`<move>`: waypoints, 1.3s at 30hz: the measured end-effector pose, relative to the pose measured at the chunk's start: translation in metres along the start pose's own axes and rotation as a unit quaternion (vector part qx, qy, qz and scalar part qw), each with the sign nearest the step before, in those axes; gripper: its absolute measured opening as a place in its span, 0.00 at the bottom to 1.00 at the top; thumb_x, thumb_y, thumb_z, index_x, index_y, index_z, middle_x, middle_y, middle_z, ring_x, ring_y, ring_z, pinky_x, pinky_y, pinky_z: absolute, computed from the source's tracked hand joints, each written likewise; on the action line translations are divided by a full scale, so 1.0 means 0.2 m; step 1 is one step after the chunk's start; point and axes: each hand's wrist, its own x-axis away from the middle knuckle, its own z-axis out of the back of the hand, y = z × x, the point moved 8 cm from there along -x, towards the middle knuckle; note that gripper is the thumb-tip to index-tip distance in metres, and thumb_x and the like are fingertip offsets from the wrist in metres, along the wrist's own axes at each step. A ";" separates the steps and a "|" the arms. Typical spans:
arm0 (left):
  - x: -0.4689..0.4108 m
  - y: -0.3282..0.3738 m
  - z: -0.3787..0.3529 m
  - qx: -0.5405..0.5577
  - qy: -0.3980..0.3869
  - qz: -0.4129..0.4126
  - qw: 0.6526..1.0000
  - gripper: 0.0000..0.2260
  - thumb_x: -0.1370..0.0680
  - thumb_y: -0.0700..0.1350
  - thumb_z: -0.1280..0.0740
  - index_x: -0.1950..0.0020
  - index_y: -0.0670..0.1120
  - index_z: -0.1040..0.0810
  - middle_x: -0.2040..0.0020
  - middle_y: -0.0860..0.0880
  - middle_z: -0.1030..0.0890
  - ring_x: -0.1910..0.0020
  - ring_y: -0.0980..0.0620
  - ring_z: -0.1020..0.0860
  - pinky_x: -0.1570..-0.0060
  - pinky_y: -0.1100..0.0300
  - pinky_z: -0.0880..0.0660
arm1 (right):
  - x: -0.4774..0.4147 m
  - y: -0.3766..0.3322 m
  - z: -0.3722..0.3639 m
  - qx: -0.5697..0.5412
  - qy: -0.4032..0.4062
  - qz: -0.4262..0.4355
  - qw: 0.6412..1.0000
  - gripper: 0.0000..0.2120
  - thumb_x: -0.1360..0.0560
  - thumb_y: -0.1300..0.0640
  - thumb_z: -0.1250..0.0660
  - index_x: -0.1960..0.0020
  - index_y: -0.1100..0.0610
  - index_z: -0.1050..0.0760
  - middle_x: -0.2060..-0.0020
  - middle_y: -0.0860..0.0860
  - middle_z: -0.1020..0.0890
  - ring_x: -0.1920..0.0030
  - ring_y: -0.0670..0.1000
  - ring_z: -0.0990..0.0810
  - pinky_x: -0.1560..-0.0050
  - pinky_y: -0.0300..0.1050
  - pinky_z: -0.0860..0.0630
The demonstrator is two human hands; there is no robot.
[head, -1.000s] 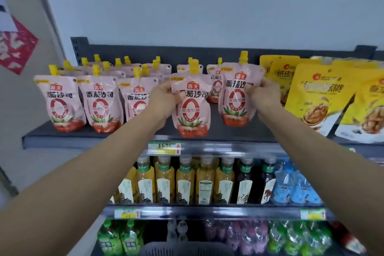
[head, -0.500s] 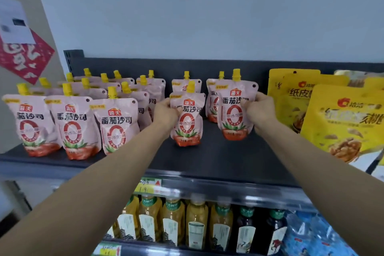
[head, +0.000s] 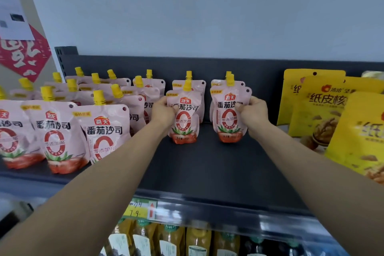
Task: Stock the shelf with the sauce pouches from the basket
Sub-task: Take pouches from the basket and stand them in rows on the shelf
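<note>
Two pink sauce pouches with yellow caps stand upright on the dark top shelf point(head: 207, 168), deep toward the back. My left hand point(head: 163, 113) grips the left pouch point(head: 184, 120) by its left edge. My right hand point(head: 252, 112) grips the right pouch point(head: 229, 118) by its right edge. Directly behind each held pouch stands another pouch of the same kind. Several rows of matching pouches point(head: 104, 131) fill the shelf to the left. The basket is out of view.
Yellow walnut bags point(head: 324, 114) stand at the right of the same shelf. A bare stretch of shelf lies in front of the two held pouches. Below the price label point(head: 141, 208), bottles of yellow drink point(head: 197, 243) line the lower shelf. A white wall rises behind.
Both hands have pushed the two pouches from the shelf's front edge back toward the rear row and set them down. The view has tilted up; the lower shelves and basket have dropped out of view.
</note>
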 end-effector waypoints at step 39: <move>0.35 0.19 0.04 -0.223 -0.057 -0.116 0.966 0.21 0.23 0.35 0.39 0.31 0.42 0.35 0.34 0.46 0.27 0.37 0.47 0.27 0.44 0.58 0.27 | 0.50 -0.14 0.00 0.213 0.037 0.136 0.967 0.14 0.24 0.57 0.36 0.40 0.58 0.26 0.44 0.52 0.21 0.47 0.46 0.25 0.50 0.40 0.27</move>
